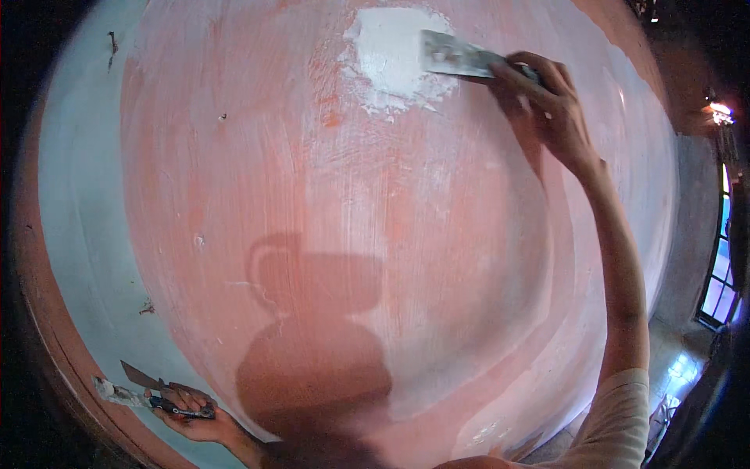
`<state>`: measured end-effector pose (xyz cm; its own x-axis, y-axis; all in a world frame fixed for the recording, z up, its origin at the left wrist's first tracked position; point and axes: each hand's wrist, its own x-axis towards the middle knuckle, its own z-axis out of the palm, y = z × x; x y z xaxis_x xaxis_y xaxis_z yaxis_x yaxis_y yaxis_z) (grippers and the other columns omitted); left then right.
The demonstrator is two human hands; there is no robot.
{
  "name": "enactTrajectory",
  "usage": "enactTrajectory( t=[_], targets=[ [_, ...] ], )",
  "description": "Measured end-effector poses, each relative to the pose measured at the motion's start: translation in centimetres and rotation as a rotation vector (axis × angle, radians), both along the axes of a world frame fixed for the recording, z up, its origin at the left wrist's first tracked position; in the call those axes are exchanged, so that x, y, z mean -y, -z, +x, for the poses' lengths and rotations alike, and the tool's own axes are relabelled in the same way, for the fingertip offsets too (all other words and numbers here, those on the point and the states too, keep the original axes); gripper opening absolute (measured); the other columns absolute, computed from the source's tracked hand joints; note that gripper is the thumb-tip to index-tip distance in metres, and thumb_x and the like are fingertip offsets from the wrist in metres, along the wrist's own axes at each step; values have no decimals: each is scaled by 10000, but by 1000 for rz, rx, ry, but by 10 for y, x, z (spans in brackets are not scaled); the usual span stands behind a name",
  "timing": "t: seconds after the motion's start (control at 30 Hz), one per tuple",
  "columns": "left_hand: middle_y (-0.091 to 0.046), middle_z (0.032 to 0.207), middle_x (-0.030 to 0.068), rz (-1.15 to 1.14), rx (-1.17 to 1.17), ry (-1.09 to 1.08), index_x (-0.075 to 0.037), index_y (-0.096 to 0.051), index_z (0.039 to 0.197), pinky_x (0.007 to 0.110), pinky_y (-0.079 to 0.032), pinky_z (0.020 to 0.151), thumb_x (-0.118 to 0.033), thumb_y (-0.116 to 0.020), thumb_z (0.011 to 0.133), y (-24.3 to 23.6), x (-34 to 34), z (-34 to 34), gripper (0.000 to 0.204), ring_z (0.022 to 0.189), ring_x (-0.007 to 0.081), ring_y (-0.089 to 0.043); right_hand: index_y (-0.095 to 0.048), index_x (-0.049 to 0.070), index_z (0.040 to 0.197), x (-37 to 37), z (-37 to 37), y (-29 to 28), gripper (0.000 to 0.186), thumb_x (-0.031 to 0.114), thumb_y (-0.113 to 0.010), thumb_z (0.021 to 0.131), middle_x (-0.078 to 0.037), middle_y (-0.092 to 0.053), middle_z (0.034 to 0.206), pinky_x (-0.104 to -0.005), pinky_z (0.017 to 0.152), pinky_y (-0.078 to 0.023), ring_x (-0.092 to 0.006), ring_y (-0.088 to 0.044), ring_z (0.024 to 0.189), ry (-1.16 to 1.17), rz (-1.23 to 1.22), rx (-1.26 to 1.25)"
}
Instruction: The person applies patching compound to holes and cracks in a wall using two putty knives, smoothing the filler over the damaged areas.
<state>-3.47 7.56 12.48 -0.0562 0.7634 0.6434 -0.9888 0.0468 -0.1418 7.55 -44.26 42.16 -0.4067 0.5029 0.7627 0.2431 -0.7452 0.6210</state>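
Note:
A wide metal putty knife [453,55] is in my right hand [547,109], its blade at the edge of a white, wet-looking filler patch [391,51] high on the pink, streaky wall [437,203]. My fingers are wrapped round the handle. Low at the left, my left hand [183,414] is closed on a smaller putty knife [117,391] smeared with white filler, held in front of the pale blue-grey band of wall [86,211]. A dark triangle beside that knife is either a second blade or a shadow; I cannot tell which.
Small nails or hooks [112,47] stick out of the wall. Shadows of my head and arm fall on the pink surface. At the far right are a lit lamp [721,109], a tall window with dark bars [719,273] and a shiny floor [676,379].

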Motion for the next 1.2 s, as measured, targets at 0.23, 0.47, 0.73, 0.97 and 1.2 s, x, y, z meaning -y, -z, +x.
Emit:
enactTrajectory(
  t=[0.23,0.47,0.73,0.97,1.2],
  targets=[
    [-401,605,7,-65,-31,-72,-30,-484,994,213,-387,393,-304,-420,990,-4,1,7,282,461,100,-376,-614,213,1237,24,-9,6,500,-3,-611,786,-49,-576,1228,-376,899,-489,-287,-543,1072,25,193,34],
    [-388,605,-4,-24,-29,-33,-45,-486,1138,213,-343,395,-301,-423,991,-4,-7,8,302,475,85,-367,-617,217,1235,-46,-14,-20,453,94,-613,799,-41,-577,1206,-379,921,-468,-278,-539,1075,-6,-101,144],
    [-341,639,-6,-273,-96,-140,-28,-440,1257,208,-317,394,-317,-389,1007,-14,13,4,385,503,72,-339,-629,224,1216,26,5,2,456,63,-622,790,-51,-577,1207,-379,947,-462,-292,-539,1079,46,35,79],
    [-359,645,-5,-186,-12,-72,-30,-455,1240,207,-323,412,-340,-420,999,3,-13,8,395,508,86,-342,-615,227,1240,-1,-5,-15,519,-6,-606,776,-52,-574,1214,-382,941,-457,-293,-534,1085,-75,21,140],
    [-387,637,-17,-194,-39,-29,-61,-493,1188,212,-369,396,-325,-414,1001,-18,12,11,332,472,80,-376,-619,216,1235,-39,-17,-24,481,55,-624,782,-53,-568,1227,-369,956,-454,-286,-521,1108,-57,-179,74]
  ],
)
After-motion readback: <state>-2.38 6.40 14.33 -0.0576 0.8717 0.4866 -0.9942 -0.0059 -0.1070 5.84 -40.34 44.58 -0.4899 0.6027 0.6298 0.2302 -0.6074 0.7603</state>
